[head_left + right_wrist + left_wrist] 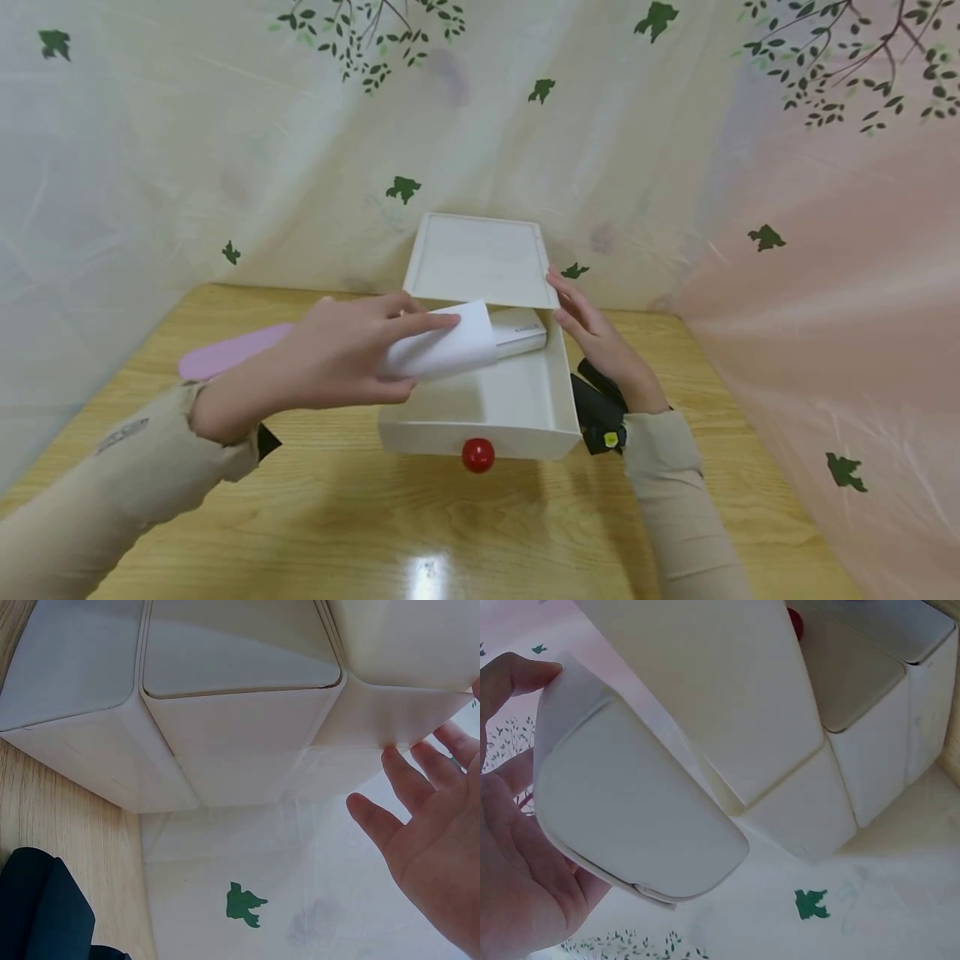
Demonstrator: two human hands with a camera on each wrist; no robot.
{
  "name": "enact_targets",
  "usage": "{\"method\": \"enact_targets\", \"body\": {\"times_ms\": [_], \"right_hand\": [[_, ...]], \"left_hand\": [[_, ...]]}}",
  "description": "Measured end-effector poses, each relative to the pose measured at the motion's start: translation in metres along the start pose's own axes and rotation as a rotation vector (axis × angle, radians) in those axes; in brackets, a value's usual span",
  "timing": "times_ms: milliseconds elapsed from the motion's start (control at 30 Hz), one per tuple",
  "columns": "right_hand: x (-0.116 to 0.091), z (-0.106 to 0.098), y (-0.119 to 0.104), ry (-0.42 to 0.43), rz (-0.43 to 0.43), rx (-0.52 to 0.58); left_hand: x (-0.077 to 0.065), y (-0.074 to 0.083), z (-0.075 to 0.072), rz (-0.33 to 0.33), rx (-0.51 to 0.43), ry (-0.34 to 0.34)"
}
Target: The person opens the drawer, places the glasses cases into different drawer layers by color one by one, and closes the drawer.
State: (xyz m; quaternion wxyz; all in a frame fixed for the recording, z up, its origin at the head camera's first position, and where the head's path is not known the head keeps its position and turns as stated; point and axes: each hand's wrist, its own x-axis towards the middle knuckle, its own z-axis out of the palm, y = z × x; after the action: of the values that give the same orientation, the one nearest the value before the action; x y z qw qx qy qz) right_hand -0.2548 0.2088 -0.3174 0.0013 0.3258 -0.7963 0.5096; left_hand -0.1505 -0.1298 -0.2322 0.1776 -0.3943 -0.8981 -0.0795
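Note:
My left hand (337,350) grips a white case (521,333) with small dark lettering, above a pulled-out white drawer (480,442). A plain white covering (450,342) wraps the case's near end. In the left wrist view, the case (645,810) has a rounded far end, with thumb and fingers on opposite sides. Beside the white drawer unit (480,258), my right hand (607,350) has its fingers extended at the right edge. The right wrist view shows these fingertips (394,757) at the unit's side; firm contact is unclear.
The drawer has a red round knob (477,455). A purple oblong thing (232,350) lies left of the unit, partly behind my left arm. A dark object (45,907) is on the wooden table (337,517). A leaf-patterned curtain (315,167) hangs behind.

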Motion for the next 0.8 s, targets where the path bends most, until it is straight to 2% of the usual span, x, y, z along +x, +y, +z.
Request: {"method": "enact_targets", "body": {"times_ms": [367, 667, 800], "right_hand": [[0.000, 0.001, -0.002, 0.016, -0.008, -0.050], [0.001, 0.002, -0.003, 0.028, -0.016, -0.028], [0.001, 0.002, -0.003, 0.020, -0.012, -0.020]], "left_hand": [[0.022, 0.013, 0.005, 0.098, 0.005, 0.008], [0.036, 0.024, 0.009, 0.134, -0.026, -0.015], [0.039, 0.026, 0.011, 0.129, -0.029, -0.037]]}}
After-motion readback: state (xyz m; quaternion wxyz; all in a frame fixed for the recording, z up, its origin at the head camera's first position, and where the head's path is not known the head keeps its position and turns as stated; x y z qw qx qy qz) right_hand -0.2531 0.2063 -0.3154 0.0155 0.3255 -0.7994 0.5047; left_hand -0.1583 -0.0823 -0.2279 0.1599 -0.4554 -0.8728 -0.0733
